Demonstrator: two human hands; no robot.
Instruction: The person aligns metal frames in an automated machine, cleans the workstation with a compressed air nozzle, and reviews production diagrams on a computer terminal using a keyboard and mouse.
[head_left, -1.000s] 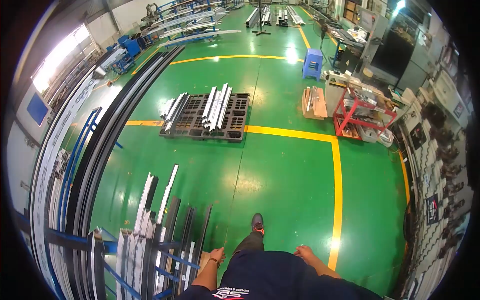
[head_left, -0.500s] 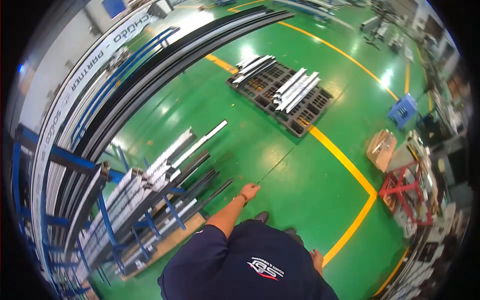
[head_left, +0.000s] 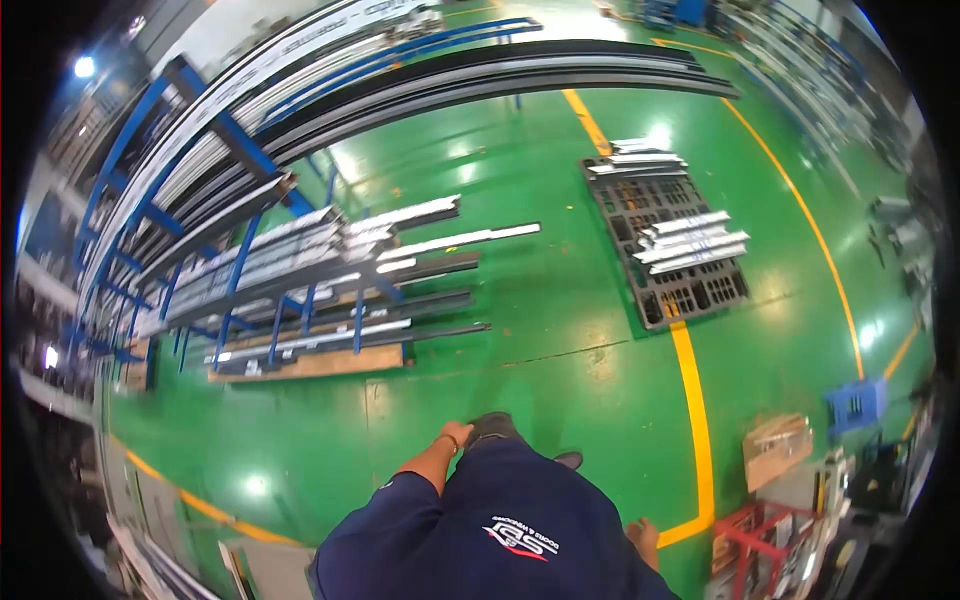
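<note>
I stand on a green workshop floor and look down past my dark blue shirt. My left hand (head_left: 455, 435) hangs in front of my body, holds nothing and has its fingers loosely curled. My right hand (head_left: 643, 535) hangs at my side with only its upper part visible, and it is empty as far as I can tell. The nearest things are the ends of long aluminium profiles (head_left: 420, 270) on a blue rack (head_left: 230, 150) to my left front, about a step away from the left hand.
A black pallet (head_left: 665, 255) with bundles of short silver profiles lies ahead on the right. Yellow floor lines (head_left: 695, 420) run beside it. A blue stool (head_left: 855, 405), a cardboard box (head_left: 775, 445) and a red cart (head_left: 765, 545) stand at the right.
My view has swung left, so the rack now lies across the upper left. My left arm has dropped back from its outstretched reach toward my body.
</note>
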